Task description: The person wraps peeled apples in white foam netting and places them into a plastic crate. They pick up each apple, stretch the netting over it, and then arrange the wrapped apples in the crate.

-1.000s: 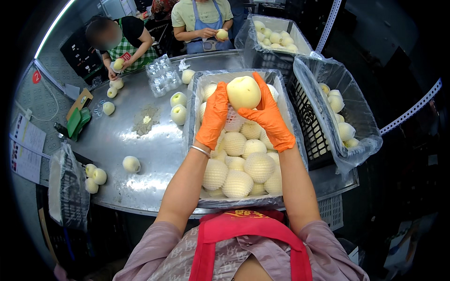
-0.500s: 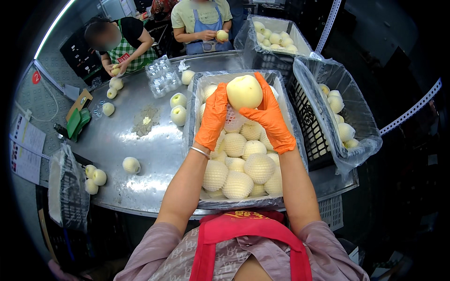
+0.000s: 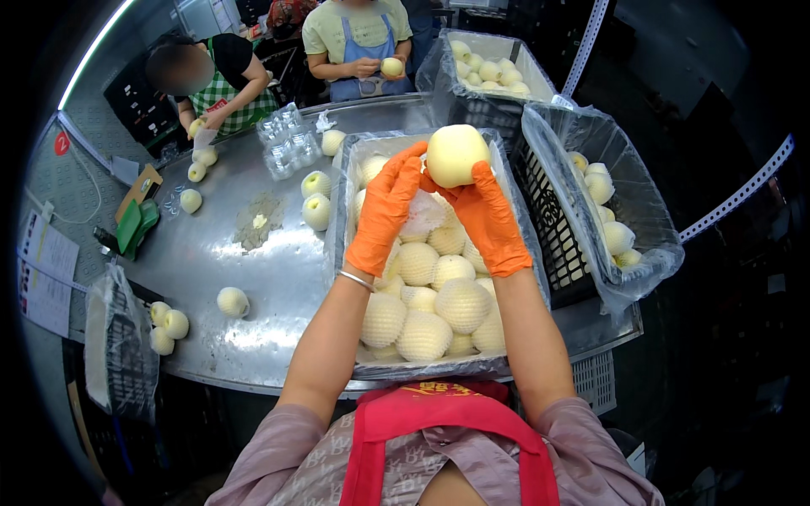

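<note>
Both my hands, in orange gloves, are raised over the far half of a lined crate (image 3: 342, 244). My right hand (image 3: 489, 215) is closed around a large, bare, pale yellow pear (image 3: 457, 155), its thumb on the right side. My left hand (image 3: 384, 211) is closed, its fingertips at the pear's lower left; part of its grip is hidden. Below the hands is a whitish, translucent wrap (image 3: 424, 216); whether a hand holds it I cannot tell. Several pears in foam nets (image 3: 424, 336) fill the crate beneath.
On the metal table (image 3: 278, 337) stand loose pears (image 3: 316, 212) and clear plastic packs (image 3: 289, 142). Lined crates of pears (image 3: 620, 238) flank the right and far right. Two people, one in a green checked apron (image 3: 232, 105) and one in a blue apron (image 3: 371, 51), handle pears across the table.
The pear has moved slightly right and away from me. My left hand has slid lower along its side, and my right fingers have shifted beneath it.
</note>
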{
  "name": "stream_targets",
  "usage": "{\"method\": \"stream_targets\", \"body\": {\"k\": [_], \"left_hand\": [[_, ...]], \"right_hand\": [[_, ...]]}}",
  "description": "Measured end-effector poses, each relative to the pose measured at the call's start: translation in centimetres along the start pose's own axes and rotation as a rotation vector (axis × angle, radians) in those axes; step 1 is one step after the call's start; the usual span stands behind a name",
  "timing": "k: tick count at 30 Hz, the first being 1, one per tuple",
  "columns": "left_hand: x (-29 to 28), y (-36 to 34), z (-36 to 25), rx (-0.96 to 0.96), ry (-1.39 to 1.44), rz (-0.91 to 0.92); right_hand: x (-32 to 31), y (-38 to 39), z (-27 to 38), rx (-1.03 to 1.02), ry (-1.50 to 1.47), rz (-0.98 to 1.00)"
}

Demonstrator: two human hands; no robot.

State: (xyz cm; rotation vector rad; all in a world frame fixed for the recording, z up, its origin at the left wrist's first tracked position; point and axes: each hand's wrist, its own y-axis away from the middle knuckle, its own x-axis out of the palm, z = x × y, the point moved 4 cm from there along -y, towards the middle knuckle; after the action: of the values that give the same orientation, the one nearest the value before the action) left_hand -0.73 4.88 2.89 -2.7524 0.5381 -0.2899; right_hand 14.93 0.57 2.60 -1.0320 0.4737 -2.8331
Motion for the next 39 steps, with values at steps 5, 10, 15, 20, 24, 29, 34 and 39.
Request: {"method": "stream_targets", "body": {"k": [5,10,15,20,24,29,34,39], "left_hand": [[1.3,0.4,0.8,0.132,-0.18,-0.098],[-0.8,0.0,0.8,0.111,-0.039,-0.158],[-0.7,0.8,-3.2,0.081,0.037,-0.129],[1.6,0.8,-3.4,0.283,0.015,0.157],[1.9,0.8,-3.6,0.244,0.055,0.199],[1.8,0.7,-3.4,0.274,0.008,0.277],[1.9,1.1,-3.3,0.14,0.156,0.183],[1.2,0.2,2.2,-0.312,0.552,0.09]], "right_hand": [[1.8,0.8,0.5,-0.004,0.372,-0.08],[0.1,0.6,0.2,-0.037,0.198,-0.023],[0.2,0.7,1.2,-0.063,0.1,0.052],[0.7,1.1,1.8,-0.01,0.186,0.041],[1.4,1.2,2.3,-0.034,0.247,0.071],[1.2,1.4,3.3,-0.077,0.317,0.099],[1.7,1.1,4.7,-0.106,0.602,0.062],[1.8,0.9,3.7,-0.216,0.677,-0.024]]}}
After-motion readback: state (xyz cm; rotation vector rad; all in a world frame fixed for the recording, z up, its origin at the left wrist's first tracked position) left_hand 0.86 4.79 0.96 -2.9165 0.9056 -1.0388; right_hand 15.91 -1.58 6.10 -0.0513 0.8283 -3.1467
